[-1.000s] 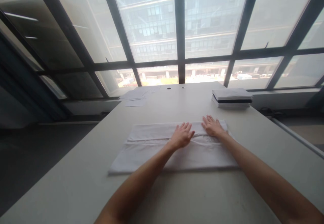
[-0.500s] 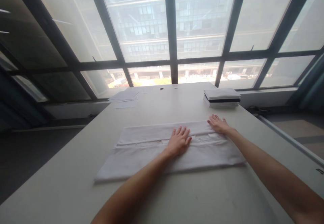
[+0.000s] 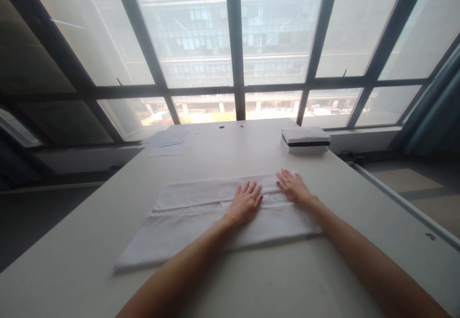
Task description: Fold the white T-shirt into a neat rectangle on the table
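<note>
Hands lie flat and open on the white cloth (image 3: 201,217), which is spread on the table (image 3: 323,270). Left hand (image 3: 245,203) presses its middle, right hand (image 3: 293,187) its far right part. Past the cloth sits 1 stack (image 3: 304,140).

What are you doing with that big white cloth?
Both hands lie flat, palms down, on a folded white cloth spread on the table. The left hand is near its middle, the right hand close beside it towards the cloth's right end. A stack of folded items and some papers sit at the far end by the window.
</note>
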A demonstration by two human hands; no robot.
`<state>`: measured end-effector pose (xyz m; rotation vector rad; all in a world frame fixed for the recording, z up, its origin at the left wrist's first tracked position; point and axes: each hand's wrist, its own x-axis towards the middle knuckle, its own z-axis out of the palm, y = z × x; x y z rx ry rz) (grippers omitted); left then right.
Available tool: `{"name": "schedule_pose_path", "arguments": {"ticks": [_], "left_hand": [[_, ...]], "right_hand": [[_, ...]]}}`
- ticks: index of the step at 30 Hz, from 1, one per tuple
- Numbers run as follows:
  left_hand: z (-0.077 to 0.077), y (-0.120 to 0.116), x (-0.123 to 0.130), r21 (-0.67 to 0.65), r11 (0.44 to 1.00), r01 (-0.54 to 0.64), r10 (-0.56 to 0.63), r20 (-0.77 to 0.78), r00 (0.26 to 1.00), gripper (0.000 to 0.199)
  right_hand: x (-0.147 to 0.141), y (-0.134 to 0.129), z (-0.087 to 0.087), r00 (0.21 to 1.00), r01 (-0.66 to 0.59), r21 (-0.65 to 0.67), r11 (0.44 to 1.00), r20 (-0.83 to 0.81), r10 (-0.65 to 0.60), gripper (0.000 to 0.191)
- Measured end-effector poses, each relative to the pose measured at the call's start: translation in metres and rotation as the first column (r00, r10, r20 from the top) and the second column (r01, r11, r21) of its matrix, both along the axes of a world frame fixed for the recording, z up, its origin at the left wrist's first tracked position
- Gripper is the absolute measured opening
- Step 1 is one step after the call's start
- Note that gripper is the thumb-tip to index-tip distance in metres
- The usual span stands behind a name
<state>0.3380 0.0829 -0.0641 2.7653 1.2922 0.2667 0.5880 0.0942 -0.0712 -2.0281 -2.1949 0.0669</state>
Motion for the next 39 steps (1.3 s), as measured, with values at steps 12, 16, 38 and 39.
{"name": "schedule_pose_path", "arguments": {"ticks": [12,16,38,39], "left_hand": [[-0.0021,0.0028,-0.0004,-0.003,1.0,0.005,-0.005,0.014,1.0,0.053],[-0.0021,0.0023,-0.0012,-0.01,1.0,0.01,-0.01,0.015,1.0,0.051],[0.0003,-0.0002,0.0002,0.001,1.0,0.014,-0.014,0.001,1.0,0.052],[0.0001,-0.0001,0.0,0.001,1.0,0.014,-0.014,0.002,1.0,0.052]], "right_hand": [[0.0025,-0.0029,-0.0052,0.999,0.017,0.012,1.0,-0.033,-0.016,0.057],[0.002,-0.0049,-0.006,0.999,-0.001,0.009,1.0,-0.032,0.001,0.06],[-0.0007,-0.0079,-0.0055,0.998,0.009,0.028,1.0,-0.058,-0.008,0.055],[-0.0006,-0.0076,-0.0048,0.995,0.015,0.053,0.999,-0.098,-0.009,0.054]]}}
